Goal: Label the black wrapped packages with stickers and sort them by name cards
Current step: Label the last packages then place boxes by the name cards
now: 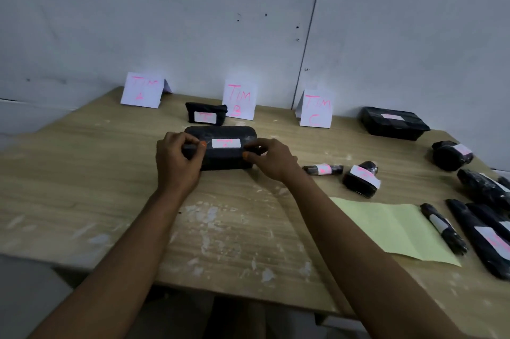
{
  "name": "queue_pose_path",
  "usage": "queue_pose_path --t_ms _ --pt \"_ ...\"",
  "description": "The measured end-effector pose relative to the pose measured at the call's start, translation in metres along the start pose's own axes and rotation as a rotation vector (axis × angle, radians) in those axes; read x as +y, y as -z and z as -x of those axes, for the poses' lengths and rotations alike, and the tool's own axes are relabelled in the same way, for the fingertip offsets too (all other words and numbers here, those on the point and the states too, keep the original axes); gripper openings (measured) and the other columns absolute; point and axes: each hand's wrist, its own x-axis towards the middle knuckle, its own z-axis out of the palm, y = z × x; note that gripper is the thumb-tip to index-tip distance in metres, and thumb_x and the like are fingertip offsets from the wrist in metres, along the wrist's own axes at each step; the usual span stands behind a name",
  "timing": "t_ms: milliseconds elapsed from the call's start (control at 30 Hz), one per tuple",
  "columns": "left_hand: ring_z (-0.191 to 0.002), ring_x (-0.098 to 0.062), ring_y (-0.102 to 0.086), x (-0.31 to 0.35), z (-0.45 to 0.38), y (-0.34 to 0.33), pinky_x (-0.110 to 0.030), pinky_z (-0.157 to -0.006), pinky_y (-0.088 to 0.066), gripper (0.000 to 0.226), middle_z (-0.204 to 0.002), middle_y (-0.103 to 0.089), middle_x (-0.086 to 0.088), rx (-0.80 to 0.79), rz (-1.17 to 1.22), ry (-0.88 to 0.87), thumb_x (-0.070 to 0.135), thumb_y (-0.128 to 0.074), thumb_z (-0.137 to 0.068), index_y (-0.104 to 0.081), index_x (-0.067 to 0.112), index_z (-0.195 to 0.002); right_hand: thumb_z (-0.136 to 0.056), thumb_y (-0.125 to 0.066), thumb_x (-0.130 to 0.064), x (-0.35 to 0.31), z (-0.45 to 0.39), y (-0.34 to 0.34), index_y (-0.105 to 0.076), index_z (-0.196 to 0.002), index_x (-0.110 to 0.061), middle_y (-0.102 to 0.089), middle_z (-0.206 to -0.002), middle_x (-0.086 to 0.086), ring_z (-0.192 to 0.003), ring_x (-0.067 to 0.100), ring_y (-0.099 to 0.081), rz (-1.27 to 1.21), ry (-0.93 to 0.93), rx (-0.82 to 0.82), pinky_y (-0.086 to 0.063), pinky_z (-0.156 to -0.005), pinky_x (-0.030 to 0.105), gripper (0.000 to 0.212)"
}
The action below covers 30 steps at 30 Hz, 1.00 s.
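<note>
Three name cards (239,100) behind — held package (220,152) before them.

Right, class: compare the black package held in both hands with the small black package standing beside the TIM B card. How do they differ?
The held package is larger and lies flat; the small package stands on edge. The left hand and right hand grip the held package's ends; the small package stands free by the TIM B card. Both are black-wrapped with a white sticker lettered in pink.

Flat rectangular black plastic-wrapped package (220,155), white sticker (226,143) with pink writing; three folded white paper name cards (239,100), pink lettering; pale yellow paper sheet (394,231); streaked tan woodgrain tabletop (110,187); orange-painted fingernails (203,144)
</note>
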Motion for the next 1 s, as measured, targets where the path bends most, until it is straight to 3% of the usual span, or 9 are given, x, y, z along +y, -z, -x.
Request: queue_pose_path --t_ms 167,333,433,533,667,800,900,1000 --pt "-0.109 -0.035 -0.045 -0.01 -0.001 0.021 -0.038 -0.088 -0.038 0.008 -0.112 -0.054 -0.007 0.138 -0.222 0.087 0.027 -0.07 -0.083 -0.068 0.021 -0.088 -0.082 -0.07 -0.049 -0.025 -0.008 -0.044 -0.069 -0.107 -0.036 -0.064 -0.106 -0.001 -0.097 0.017 -0.063 -0.184 0.072 0.052 -0.05 -0.091 0.045 0.028" --pt "-0.114 -0.034 -0.043 -0.031 -0.003 0.037 -0.043 -0.092 -0.041 0.024 -0.123 -0.053 -0.008 0.103 -0.253 0.099 0.025 -0.071 -0.082 -0.068 0.021 -0.105 -0.086 -0.069 -0.043 -0.051 -0.015 -0.086 -0.067 -0.112 -0.033 -0.054 -0.105 0.002 -0.091 0.02 -0.062 -0.349 0.109 0.108 -0.053 -0.091 0.042 0.028" --pt "-0.127 -0.035 -0.037 -0.043 -0.008 0.039 -0.047 -0.099 -0.039 0.041 -0.139 -0.046 -0.01 0.134 -0.25 0.129 0.034 -0.069 -0.082 -0.064 0.022 -0.121 -0.09 -0.06 -0.046 -0.064 -0.023 -0.108 -0.057 -0.128 -0.042 -0.053 -0.11 -0.003 -0.103 0.017 -0.059 -0.322 0.125 0.065 -0.041 -0.098 0.043 0.039" --pt "-0.142 -0.037 -0.021 -0.052 -0.017 0.038 -0.052 -0.105 -0.033 0.056 -0.155 -0.029 -0.012 0.168 -0.285 0.202 0.047 -0.064 -0.083 -0.055 0.024 -0.134 -0.092 -0.051 -0.048 -0.074 -0.029 -0.12 -0.039 -0.141 -0.05 -0.058 -0.121 -0.008 -0.114 0.016 -0.053 -0.212 0.152 0.002 -0.022 -0.089 0.038 0.05" --pt "-0.147 -0.037 -0.006 -0.06 -0.027 0.034 -0.058 -0.112 -0.023 0.069 -0.16 -0.014 -0.012 0.119 -0.312 0.337 0.053 -0.065 -0.084 -0.043 0.026 -0.144 -0.095 -0.044 -0.042 -0.088 -0.04 -0.132 -0.028 -0.146 -0.05 -0.062 -0.13 -0.014 -0.124 0.021 -0.047 -0.171 0.162 -0.065 -0.018 -0.087 0.038 0.054" --pt "-0.149 -0.033 0.01 -0.073 -0.041 0.035 -0.058 -0.116 -0.013 0.09 -0.163 0.003 -0.01 0.068 -0.306 0.386 0.065 -0.065 -0.077 -0.026 0.031 -0.151 -0.1 -0.036 -0.037 -0.096 -0.055 -0.142 -0.023 -0.148 -0.051 -0.057 -0.137 -0.006 -0.128 0.022 -0.038 -0.1 0.179 -0.114 -0.013 -0.087 0.035 0.052" --pt "-0.149 -0.03 0.013 -0.083 -0.05 0.037 -0.056 -0.116 -0.011 0.106 -0.163 0.008 -0.011 0.06 -0.281 0.411 0.068 -0.072 -0.068 -0.02 0.028 -0.152 -0.102 -0.032 -0.037 -0.1 -0.063 -0.147 -0.02 -0.149 -0.05 -0.055 -0.138 0.001 -0.13 0.022 -0.033 -0.074 0.186 -0.15 -0.013 -0.09 0.037 0.051" --pt "-0.15 -0.031 0.008 -0.091 -0.059 0.038 -0.056 -0.115 -0.018 0.105 -0.163 0.004 -0.012 0.114 -0.25 0.407 0.058 -0.078 -0.069 -0.022 0.023 -0.151 -0.101 -0.031 -0.032 -0.105 -0.073 -0.152 -0.017 -0.15 -0.05 -0.051 -0.142 -0.001 -0.131 0.021 -0.031 -0.08 0.192 -0.183 -0.014 -0.095 0.038 0.054"
